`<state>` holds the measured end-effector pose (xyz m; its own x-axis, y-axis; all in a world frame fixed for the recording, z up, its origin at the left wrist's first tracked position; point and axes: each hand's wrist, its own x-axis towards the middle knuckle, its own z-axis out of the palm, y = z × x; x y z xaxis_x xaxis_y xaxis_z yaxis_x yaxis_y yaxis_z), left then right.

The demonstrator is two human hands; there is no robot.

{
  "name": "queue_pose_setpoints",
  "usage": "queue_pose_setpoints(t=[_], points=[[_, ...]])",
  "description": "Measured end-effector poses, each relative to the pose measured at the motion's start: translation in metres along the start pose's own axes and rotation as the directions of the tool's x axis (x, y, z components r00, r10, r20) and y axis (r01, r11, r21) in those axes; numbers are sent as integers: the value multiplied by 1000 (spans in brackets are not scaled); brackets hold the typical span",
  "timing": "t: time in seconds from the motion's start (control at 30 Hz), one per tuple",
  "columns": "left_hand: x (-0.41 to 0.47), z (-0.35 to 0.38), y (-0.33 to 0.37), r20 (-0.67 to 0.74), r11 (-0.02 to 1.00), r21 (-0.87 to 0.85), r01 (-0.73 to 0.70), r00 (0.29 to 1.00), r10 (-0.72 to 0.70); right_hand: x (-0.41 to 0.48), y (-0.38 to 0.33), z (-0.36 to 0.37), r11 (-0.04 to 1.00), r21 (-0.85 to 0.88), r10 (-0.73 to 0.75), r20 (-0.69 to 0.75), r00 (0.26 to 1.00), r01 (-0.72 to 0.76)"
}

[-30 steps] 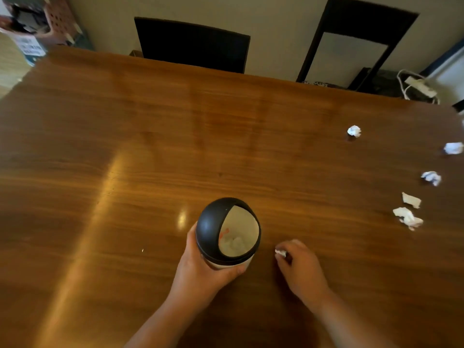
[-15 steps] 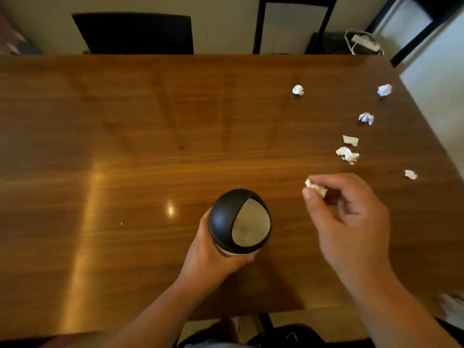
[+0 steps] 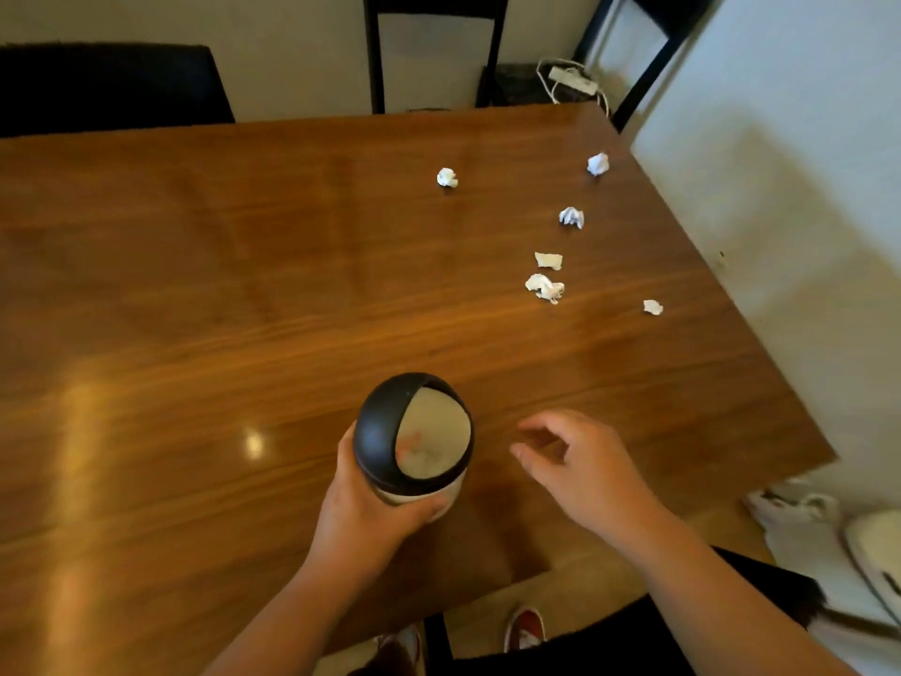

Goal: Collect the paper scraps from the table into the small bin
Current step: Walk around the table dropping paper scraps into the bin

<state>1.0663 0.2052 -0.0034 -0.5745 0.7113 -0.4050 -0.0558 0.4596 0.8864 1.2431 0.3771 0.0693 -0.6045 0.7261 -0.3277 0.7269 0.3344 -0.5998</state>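
A small bin (image 3: 413, 439) with a black domed lid and pale body stands near the table's front edge, its round opening facing right, with white paper visible inside. My left hand (image 3: 363, 522) wraps around its body from below. Just right of the opening hovers my right hand (image 3: 582, 468), fingers apart and holding nothing. Several white paper scraps lie on the brown table (image 3: 195, 285) at the right: one crumpled ball (image 3: 446, 178) toward the middle, another ball (image 3: 598, 163) by the right edge, a pleated scrap (image 3: 571, 217), a flat scrap (image 3: 548, 260), a larger wad (image 3: 544, 287) and a small scrap (image 3: 653, 307).
Dark chairs (image 3: 429, 51) stand behind the table's far edge. A power strip with cable (image 3: 573, 80) lies on the floor at the far right corner. The right table edge runs diagonally beside a pale wall. White bags (image 3: 829, 524) sit on the floor at the lower right.
My right hand lifted a scrap from beside the bin, carried it to the opening and let it go; it is now empty and open. The left hand stayed on the bin.
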Motion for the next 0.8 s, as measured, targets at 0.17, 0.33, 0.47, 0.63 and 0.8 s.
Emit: queue_pose_setpoints(t=[0.17, 0.33, 0.47, 0.63, 0.8], points=[[17, 53, 18, 30, 999, 29, -16, 999, 15, 25, 105, -46, 970, 52, 236, 37, 971, -238], [26, 116, 36, -22, 999, 36, -19, 1000, 19, 88, 198, -101, 956, -14, 291, -62, 955, -292], [30, 171, 43, -135, 999, 23, 23, 991, -19, 150, 246, -136, 964, -63, 252, -108, 962, -259], [40, 226, 52, -220, 995, -7, 97, 971, -96, 202, 272, -153, 985, -117, 106, -156, 982, -125], [45, 254, 60, -257, 995, 7, 98, 962, -93, 234, 272, -150, 978, -204, 14, -155, 988, -45]])
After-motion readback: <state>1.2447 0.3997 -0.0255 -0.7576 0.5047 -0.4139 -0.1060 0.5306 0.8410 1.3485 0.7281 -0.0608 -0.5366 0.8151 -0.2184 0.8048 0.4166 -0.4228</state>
